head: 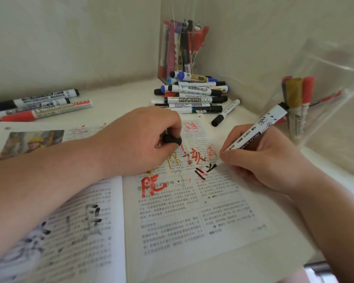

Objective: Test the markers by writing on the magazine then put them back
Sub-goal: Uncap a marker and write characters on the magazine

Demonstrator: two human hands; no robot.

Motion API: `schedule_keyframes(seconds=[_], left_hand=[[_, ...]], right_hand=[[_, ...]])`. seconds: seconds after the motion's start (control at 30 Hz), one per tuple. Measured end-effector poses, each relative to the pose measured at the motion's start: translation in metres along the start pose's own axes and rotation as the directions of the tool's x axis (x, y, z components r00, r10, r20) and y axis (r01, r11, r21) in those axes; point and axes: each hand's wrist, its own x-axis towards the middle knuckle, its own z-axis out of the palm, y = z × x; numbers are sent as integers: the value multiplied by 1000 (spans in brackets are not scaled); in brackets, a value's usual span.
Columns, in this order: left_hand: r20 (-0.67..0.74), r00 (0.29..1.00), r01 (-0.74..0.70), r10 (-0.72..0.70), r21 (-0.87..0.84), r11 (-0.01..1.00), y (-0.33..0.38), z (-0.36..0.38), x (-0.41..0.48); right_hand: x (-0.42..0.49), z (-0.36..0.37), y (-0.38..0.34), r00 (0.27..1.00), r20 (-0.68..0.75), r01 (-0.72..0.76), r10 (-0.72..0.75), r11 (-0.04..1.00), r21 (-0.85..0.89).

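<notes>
Gripping marker — right hand | left hand pinches half-hidden black cap | magazine cropped below

The magazine is showing white pages of black print, streaked with red, gold and black strokes. The marker in the right hand is wearing a white barrel with black lettering — the cap in the left hand is showing black. The loose markers behind are mixing blue, black and red.
</notes>
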Motion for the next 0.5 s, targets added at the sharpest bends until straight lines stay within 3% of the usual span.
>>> schedule_keyframes(seconds=[0.37, 0.5], left_hand=[[-19, 1000, -21, 20, -13, 1000, -3, 1, 3], [-11, 999, -48, 48, -29, 998, -3, -1, 2]], right_hand=[[-3, 0, -2, 987, 154, 30, -35, 999, 38], [-1, 1, 1, 995, 94, 38, -43, 997, 60]])
